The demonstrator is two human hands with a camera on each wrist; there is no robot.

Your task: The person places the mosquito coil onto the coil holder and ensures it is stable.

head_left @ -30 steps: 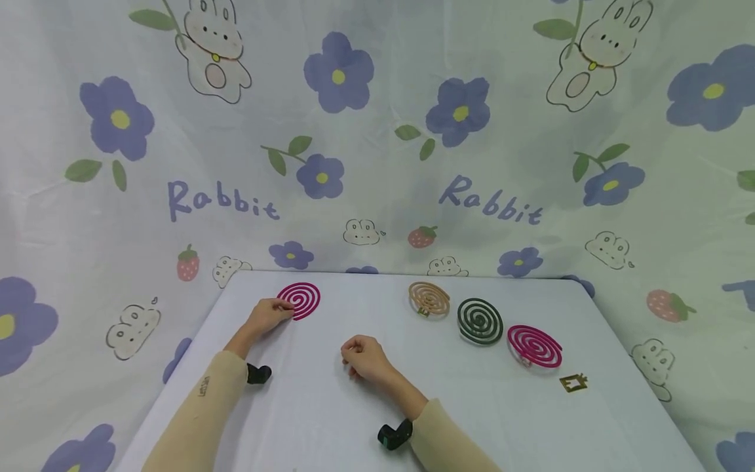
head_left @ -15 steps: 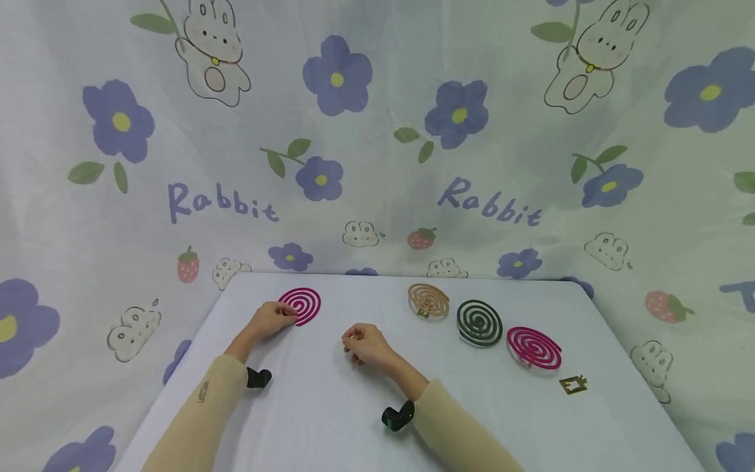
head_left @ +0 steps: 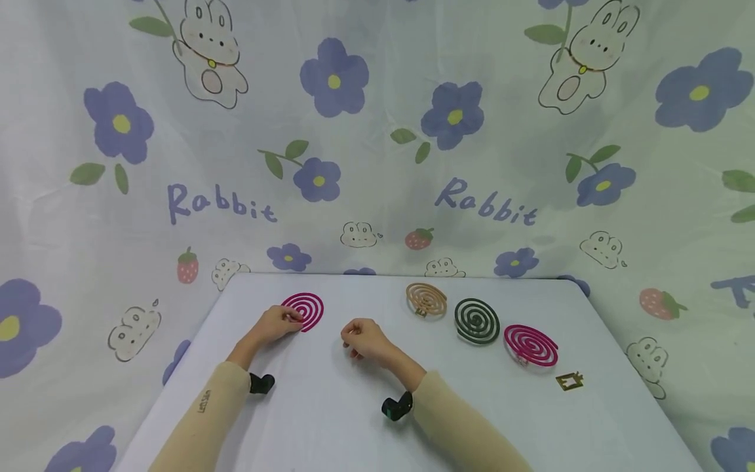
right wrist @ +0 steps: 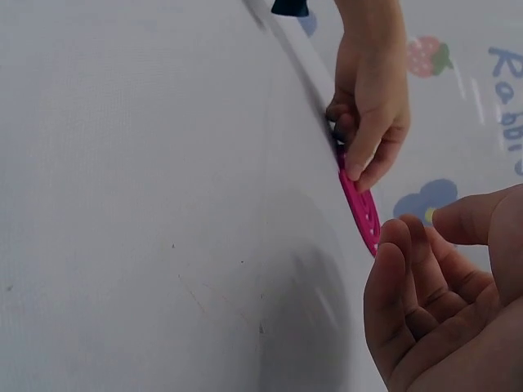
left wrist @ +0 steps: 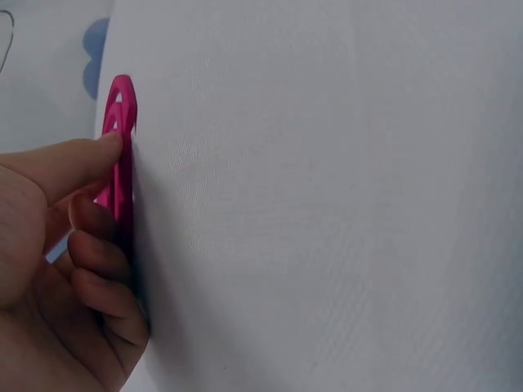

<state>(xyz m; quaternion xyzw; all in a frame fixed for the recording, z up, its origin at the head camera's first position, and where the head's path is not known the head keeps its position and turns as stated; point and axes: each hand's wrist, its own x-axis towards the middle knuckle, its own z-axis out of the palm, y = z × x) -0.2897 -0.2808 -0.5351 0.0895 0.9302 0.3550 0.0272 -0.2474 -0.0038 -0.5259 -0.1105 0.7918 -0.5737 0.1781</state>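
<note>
In the head view, a pink mosquito coil is at the far left part of the table. My left hand pinches its near edge between thumb and fingers. From the left wrist, the pink coil shows edge-on, with the thumb on its face and the other fingers curled behind. My right hand is to the right of it with loosely bent fingers and nothing in them. The right wrist view shows this right hand in front of the coil, thumb apart from the fingers.
To the right on the white table stand a tan coil, a dark green coil and a second pink coil. Small metal stands show under the tan and pink ones. A flat gold stand lies nearer. Behind hangs a printed curtain.
My left hand has brought the pink coil slightly toward me and to the right. My right hand has shifted a little farther away from me across the table.
</note>
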